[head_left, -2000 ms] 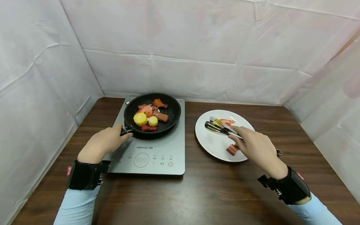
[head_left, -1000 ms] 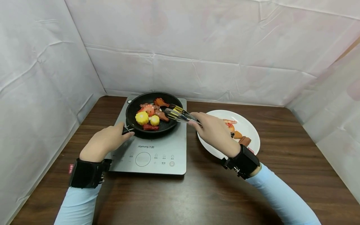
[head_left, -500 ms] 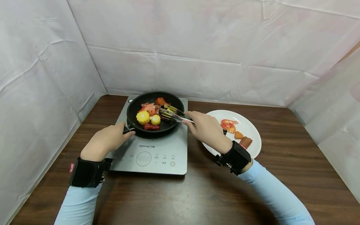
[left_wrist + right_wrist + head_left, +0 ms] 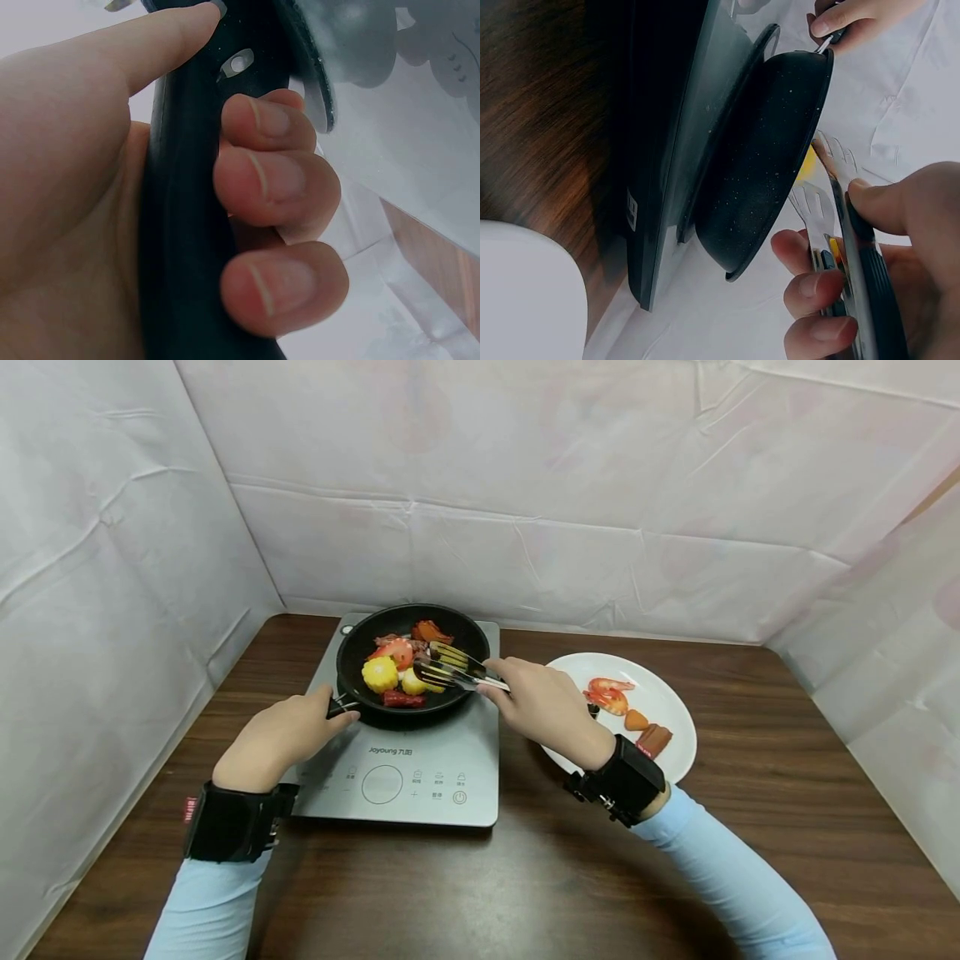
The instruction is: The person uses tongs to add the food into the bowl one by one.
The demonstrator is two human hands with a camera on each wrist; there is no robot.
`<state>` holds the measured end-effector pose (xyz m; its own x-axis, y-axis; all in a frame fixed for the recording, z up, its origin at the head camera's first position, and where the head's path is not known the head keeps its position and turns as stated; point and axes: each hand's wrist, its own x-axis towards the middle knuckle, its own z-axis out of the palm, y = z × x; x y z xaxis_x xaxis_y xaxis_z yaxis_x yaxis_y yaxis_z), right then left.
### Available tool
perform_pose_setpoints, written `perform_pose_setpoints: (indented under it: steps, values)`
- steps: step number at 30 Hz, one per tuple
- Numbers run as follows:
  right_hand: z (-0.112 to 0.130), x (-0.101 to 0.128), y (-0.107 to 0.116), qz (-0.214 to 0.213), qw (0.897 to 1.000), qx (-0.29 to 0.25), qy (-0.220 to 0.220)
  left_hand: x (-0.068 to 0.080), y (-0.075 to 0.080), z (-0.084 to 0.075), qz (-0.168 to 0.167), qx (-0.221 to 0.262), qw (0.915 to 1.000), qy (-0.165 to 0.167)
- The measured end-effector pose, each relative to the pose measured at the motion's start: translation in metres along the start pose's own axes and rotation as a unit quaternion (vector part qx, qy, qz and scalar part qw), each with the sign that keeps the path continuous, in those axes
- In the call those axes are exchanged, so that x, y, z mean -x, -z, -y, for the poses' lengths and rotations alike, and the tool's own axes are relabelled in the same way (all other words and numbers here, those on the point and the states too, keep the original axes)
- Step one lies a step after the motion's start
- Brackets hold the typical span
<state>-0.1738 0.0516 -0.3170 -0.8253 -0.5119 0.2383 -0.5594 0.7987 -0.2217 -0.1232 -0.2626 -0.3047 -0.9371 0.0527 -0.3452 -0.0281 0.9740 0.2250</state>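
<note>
1. On the worktop (image 4: 525,893), left side: silver induction cooker (image 4: 465,752), black frying pan (image 4: 461,622) on top.
2. Left hand (image 4: 281,737): fingers curled round the pan handle (image 4: 184,202), thumb lying along it toward the pan end.
3. Right hand (image 4: 551,706): pinching the tongs (image 4: 478,680), thumb on one arm, fingers on the other. Fork-shaped ends stand apart, over the right half of the pan.
4. Yellow shows at the tines; can't tell if the tongs grip any of it.
5. Pan contents: large corn piece (image 4: 380,673), tomato slice (image 4: 397,652), dark red piece (image 4: 402,699) near the front, orange-brown piece (image 4: 430,631) at the back.
6. White plate (image 4: 567,670), right of the cooker, partly behind the right wrist: shrimp (image 4: 609,696), small orange piece (image 4: 636,720), brown piece (image 4: 654,740).
</note>
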Motion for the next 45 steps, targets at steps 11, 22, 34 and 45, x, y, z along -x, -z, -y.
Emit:
perform_pose_setpoints:
  steps: [11, 22, 34, 45]
  values:
    - [0.001, -0.001, 0.005, 0.000, 1.000, -0.006, -0.008, -0.001, 0.000, 0.000, 0.003, -0.005, 1.0000, 0.004]
    - [-0.001, -0.001, 0.002, 0.007, 1.000, -0.012, -0.012, -0.002, 0.000, 0.000, 0.002, -0.006, 1.0000, 0.006]
    - [-0.001, -0.001, 0.004, 0.018, 0.999, -0.037, -0.029, -0.002, -0.002, 0.001, -0.002, -0.003, 1.0000, 0.002]
    - [-0.013, 0.007, 0.008, 0.010, 0.999, -0.044, 0.023, -0.001, -0.001, 0.001, -0.001, -0.007, 1.0000, -0.002]
